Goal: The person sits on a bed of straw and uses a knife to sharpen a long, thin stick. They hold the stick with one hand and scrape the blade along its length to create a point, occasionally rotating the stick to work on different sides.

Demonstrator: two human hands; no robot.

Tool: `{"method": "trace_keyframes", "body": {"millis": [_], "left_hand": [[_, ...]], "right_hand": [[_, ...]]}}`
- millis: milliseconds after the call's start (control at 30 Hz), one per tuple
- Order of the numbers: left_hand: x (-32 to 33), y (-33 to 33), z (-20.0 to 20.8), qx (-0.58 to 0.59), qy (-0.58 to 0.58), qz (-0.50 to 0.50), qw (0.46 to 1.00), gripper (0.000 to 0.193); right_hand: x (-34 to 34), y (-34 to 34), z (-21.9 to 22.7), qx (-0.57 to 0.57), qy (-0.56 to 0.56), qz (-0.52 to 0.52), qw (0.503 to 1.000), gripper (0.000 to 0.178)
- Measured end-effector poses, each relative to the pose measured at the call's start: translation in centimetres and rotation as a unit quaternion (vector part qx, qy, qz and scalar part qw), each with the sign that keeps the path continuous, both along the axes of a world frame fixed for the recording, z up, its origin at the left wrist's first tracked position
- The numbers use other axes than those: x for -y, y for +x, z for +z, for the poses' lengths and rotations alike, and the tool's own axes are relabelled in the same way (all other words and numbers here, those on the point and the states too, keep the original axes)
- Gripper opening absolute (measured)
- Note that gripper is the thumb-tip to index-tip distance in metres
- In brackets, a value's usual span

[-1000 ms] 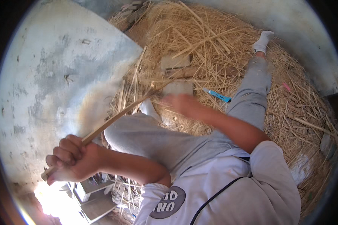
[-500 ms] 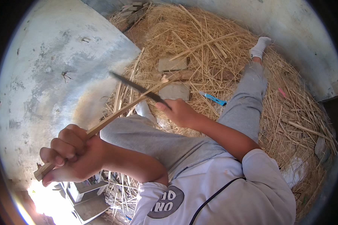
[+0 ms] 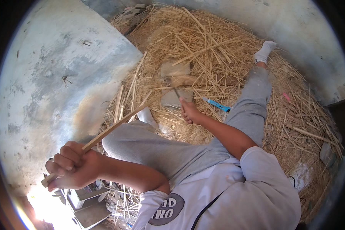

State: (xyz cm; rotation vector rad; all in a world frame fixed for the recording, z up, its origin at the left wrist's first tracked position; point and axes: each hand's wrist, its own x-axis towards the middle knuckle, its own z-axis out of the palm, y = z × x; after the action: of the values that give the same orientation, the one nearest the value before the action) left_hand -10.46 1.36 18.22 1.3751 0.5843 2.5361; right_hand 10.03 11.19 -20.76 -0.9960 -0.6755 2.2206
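My left hand (image 3: 74,165) is closed round the near end of a long, thin bamboo strip (image 3: 122,120), which slants up and away to the right. The strip's far end reaches over the flat grey blocks between my legs. In my right hand (image 3: 189,111) is the handle of a knife, its dark blade (image 3: 175,92) pointing up and left. The blade is smeared by motion near the strip's far end; I cannot tell whether they touch. A blue box cutter (image 3: 217,104) lies on the shavings beside my right leg.
Straw-like shavings (image 3: 203,38) and loose strips cover the floor. Two grey blocks (image 3: 175,69) lie by a piece of wood (image 3: 226,79). A pale wall (image 3: 65,73) rises on the left, another curves behind. A box-like object (image 3: 90,209) stands at lower left.
My right hand has turned and moved slightly up and right, swinging the blade from the strip's middle to near its far end. My left hand and the strip have shifted slightly.
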Motion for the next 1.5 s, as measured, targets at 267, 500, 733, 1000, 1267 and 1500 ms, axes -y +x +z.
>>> {"method": "trace_keyframes", "body": {"millis": [267, 500, 733, 1000, 1267, 1500], "left_hand": [[0.3, -2.0, -0.8, -0.040, -0.014, 0.071, 0.997, 0.055], [0.4, -1.1, -0.6, -0.022, -0.023, 0.106, 0.994, 0.053], [0.7, 0.0, -0.7, -0.045, -0.013, 0.024, 0.999, 0.052], [0.6, 0.2, -0.5, -0.006, -0.019, 0.100, 0.995, 0.052], [1.3, -0.3, -1.2, -0.068, 0.066, -0.148, 0.984, 0.049], [1.8, 1.0, -1.2, -0.085, 0.043, -0.082, 0.992, 0.049]], "right_hand": [[1.7, -1.8, 8.5, 0.303, 0.574, 0.025, 0.761, 0.050], [-4.8, 3.4, -5.1, 0.343, 0.088, 0.042, 0.934, 0.071], [-2.0, -1.6, 1.6, 0.361, 0.246, -0.008, 0.899, 0.059], [-2.1, 0.7, -0.4, 0.430, 0.432, -0.002, 0.793, 0.052], [-4.0, 0.3, -3.1, 0.316, -0.085, -0.036, 0.944, 0.070], [-1.4, -1.7, -1.5, 0.409, 0.302, -0.043, 0.860, 0.059]]}}
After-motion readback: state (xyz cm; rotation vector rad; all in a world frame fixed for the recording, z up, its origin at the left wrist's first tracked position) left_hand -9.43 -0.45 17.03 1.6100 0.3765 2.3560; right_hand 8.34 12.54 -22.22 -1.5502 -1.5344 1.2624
